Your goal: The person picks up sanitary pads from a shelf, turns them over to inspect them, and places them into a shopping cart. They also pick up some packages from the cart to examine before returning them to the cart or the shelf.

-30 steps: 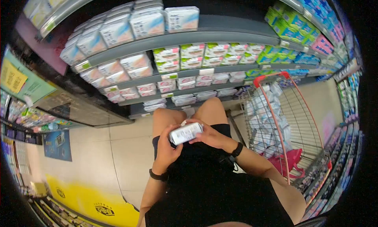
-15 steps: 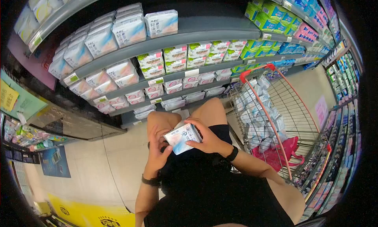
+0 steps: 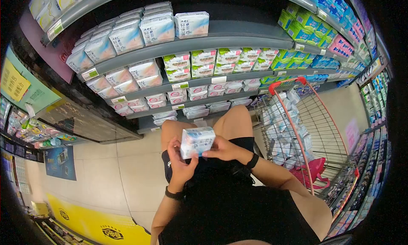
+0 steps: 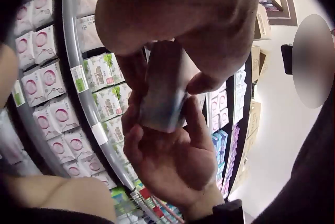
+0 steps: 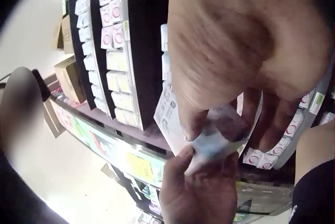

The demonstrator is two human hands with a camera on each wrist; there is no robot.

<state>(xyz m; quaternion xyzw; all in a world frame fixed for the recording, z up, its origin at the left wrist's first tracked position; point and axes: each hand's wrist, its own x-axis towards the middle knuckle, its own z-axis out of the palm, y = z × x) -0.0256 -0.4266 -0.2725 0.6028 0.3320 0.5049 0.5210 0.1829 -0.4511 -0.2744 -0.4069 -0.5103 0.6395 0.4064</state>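
Into the head view, and there's the small white plastic-wrapped pack with pale blue print [image 3: 197,142], mid-frame, over the lap! The left hand [image 3: 182,168] grips its left side, fingers bent in to about the pack's width; the right hand [image 3: 227,150] pinches the right end, thumb at the lower edge. Over at the right, a red-trimmed wire shopping cart [image 3: 272,90] carries a heap of white-and-blue packs [image 3: 278,132] with a bright pink bag [image 3: 312,170] nearer its lower end. Across the top, curved grey metal shelves [image 3: 242,36] bear rows of packs.

Across to the left wrist view: the left hand looms large at the top, the pack blurred at the centre, the right hand cupped against it from below.

And the right wrist view: the right hand fills the upper right, the left hand meets the pack from lower centre, its thumb touching the wrapper.
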